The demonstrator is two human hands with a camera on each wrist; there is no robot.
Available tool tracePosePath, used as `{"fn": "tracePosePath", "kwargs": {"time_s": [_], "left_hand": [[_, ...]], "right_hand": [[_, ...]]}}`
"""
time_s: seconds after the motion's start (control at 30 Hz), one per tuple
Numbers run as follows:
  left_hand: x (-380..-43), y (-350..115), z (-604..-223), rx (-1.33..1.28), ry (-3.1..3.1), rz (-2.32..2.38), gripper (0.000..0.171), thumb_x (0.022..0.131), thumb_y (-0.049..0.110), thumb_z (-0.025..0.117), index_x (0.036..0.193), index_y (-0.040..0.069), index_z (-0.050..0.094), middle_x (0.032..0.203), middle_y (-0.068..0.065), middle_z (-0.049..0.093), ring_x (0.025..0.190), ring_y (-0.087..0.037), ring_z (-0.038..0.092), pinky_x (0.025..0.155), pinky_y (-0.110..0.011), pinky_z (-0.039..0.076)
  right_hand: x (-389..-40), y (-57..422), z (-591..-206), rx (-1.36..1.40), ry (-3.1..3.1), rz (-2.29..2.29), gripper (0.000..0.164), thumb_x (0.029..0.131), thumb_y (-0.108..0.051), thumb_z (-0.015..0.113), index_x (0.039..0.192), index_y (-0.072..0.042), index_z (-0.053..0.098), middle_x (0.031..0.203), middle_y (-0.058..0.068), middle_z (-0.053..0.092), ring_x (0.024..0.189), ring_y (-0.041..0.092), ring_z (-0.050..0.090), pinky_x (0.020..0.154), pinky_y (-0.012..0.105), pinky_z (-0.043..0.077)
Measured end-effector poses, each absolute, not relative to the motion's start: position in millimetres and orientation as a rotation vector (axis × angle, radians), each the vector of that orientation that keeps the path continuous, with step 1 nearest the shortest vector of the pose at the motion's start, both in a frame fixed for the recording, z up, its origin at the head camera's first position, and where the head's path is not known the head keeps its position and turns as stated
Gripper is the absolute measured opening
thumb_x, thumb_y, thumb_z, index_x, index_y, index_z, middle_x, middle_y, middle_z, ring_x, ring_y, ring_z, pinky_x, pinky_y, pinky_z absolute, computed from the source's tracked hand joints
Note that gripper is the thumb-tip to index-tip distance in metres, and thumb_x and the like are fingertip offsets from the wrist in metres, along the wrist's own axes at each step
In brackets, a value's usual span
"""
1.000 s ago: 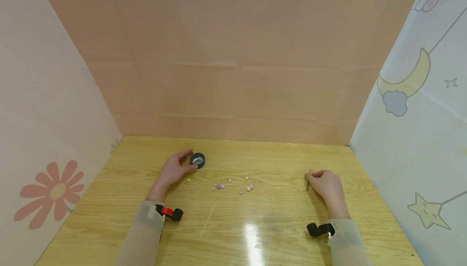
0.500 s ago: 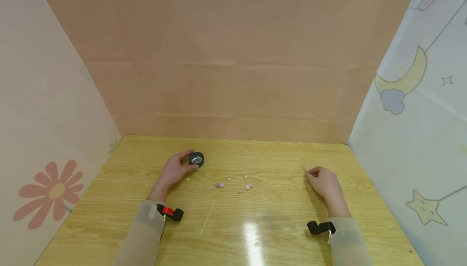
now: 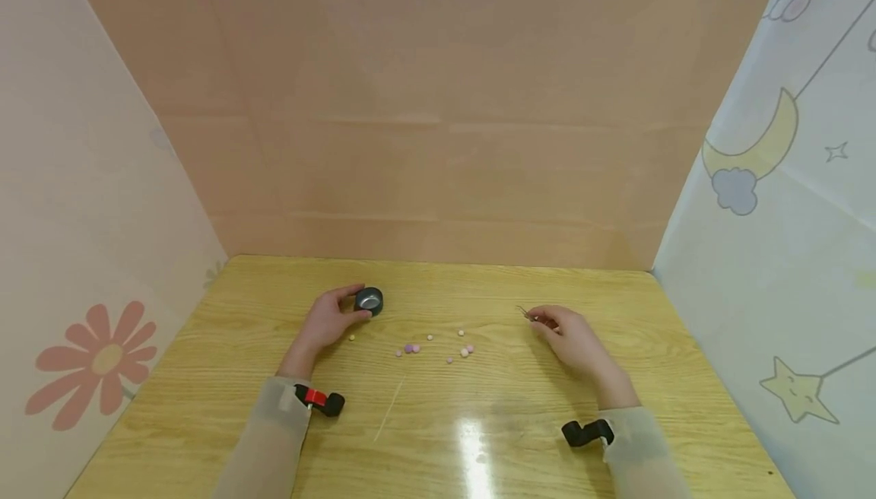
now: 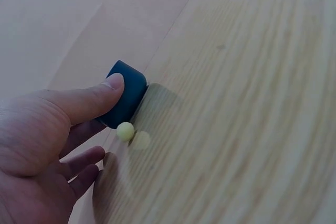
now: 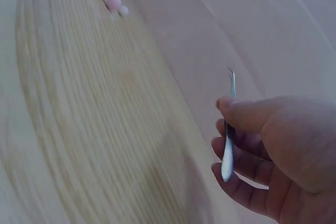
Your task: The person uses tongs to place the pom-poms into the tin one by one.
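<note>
Across the wooden table (image 3: 438, 400), I have both hands well apart: my left hand (image 3: 325, 322) grips the small dark cup (image 3: 369, 302) between thumb and fingers, silvery inside facing up, yellow ball (image 4: 125, 131) near it! My right hand (image 3: 568, 339) pinches metal tweezers (image 5: 227, 161), palm inward; pastel balls (image 3: 409, 348) lie scattered between the hands.

round dark cup (image 4: 132, 92): upright, silvery inside | slim silver tweezers (image 5: 227, 163): tips apart, well right of cup
</note>
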State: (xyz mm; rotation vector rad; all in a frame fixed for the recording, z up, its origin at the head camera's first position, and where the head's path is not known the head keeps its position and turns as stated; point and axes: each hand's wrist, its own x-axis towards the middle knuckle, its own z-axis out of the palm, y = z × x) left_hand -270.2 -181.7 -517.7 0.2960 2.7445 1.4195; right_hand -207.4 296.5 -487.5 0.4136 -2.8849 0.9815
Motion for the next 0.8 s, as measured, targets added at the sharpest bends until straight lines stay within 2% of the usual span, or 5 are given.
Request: {"fn": "tracePosePath", "kwargs": {"time_s": [0.2,0.43,0.57,0.8], "left_hand": [[-270,-179,-515,0.3,2.759,1.408,0.066,0.096,0.023,0.085,0.152,0.003,0.059,0.155,-0.025,0.054,0.146,-0.047,0.046,0.121,-0.062,0.036],[-271,-177,-519,0.324,2.734,1.43,0.07,0.096,0.023,0.085,0.156,0.002,0.055,0.155,-0.024,0.055,0.142,-0.043,0.053,0.118,-0.057,0.043],[-272,-178,-521,0.336,2.729,1.45,0.069,0.096,0.021,0.084,0.156,0.002,0.055,0.155,-0.024,0.055,0.142,-0.042,0.053,0.118,-0.056,0.044],[-271,-180,-521,0.308,2.695,1.513,0.066,0.096,0.017,0.084,0.154,0.001,0.057,0.149,-0.026,0.059,0.129,-0.042,0.064,0.109,-0.055,0.052]], "right_hand": [[-206,274,-481,0.62,-2.877,0.982,0.022,0.108,-0.019,0.068,0.128,-0.014,0.076,0.116,-0.002,0.071,0.1,0.016,0.065,0.087,0.041,0.059],[-210,254,-478,0.684,-2.877,1.018,0.02,0.106,-0.019,0.071,0.125,-0.018,0.077,0.112,-0.009,0.069,0.095,0.01,0.063,0.081,0.032,0.058],[-211,247,-480,0.762,-2.877,1.04,0.022,0.105,-0.016,0.072,0.126,-0.016,0.078,0.109,-0.01,0.07,0.093,0.009,0.063,0.079,0.031,0.058],[-212,244,-484,0.842,-2.873,1.013,0.017,0.104,-0.015,0.073,0.12,-0.017,0.079,0.105,-0.01,0.07,0.092,0.007,0.064,0.079,0.03,0.059]]}}
